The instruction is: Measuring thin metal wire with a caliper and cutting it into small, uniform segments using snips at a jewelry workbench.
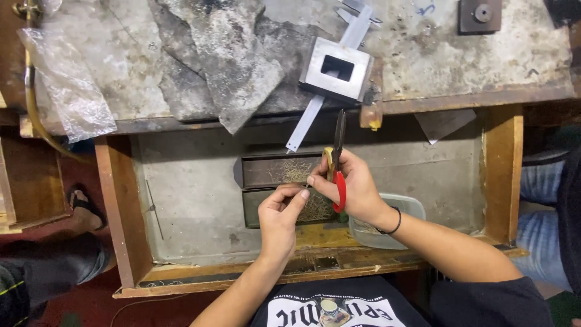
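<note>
The right hand was clenched around the red handle of a pair of scissors, whose dark blades stood nearly upright and closed, their tips pointing away from the person toward the bench edge. Its thumb and forefinger also pinched toward something very small at the fingertips, too fine to make out. The left hand met it there, thumb and forefinger pressed together in a pinch just beside the right fingertips, the other fingers curled in; what it held, if anything, could not be told. Both forearms rose from the lower edge of the view and converged over an open wooden drawer, the right wrist wearing one dark band. Directly beneath the hands lay two shallow dark metal trays, one behind the other, both holding pale, wiry scraps. One translucent plastic container sat in the drawer under the right wrist. On the worn bench top beyond rested one square steel block with a rectangular opening, lying across one long metal caliper, and one crumpled clear plastic bag at the left.
</note>
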